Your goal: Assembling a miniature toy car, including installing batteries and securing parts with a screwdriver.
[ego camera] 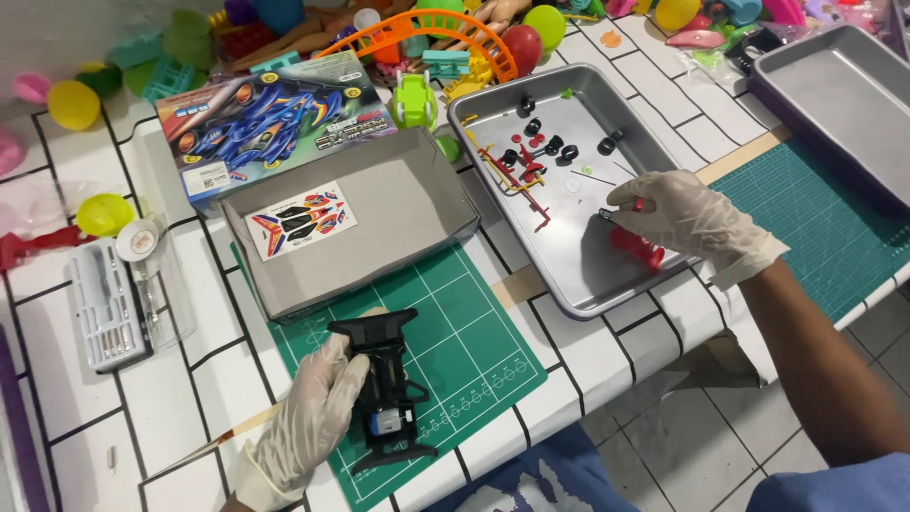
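My left hand [308, 417], in a white glove, grips a black toy car chassis [384, 389] with a small motor, resting on a green cutting mat [474, 351]. My right hand [678, 220], also gloved, reaches into a metal tray [569, 275] and pinches a small red part [639, 204] between its fingers. A red roller-like piece [637, 248] lies just under that hand. The tray also holds black wheels [555, 145] and red and yellow plastic sprues [521, 171].
An open grey cardboard box [379, 237] with a sticker sheet [300, 220] sits beside its printed lid [270, 118]. A clear tool case [114, 303] lies left. Colourful toys [445, 38] crowd the back. A second metal tray [834, 95] and mat [825, 228] are right.
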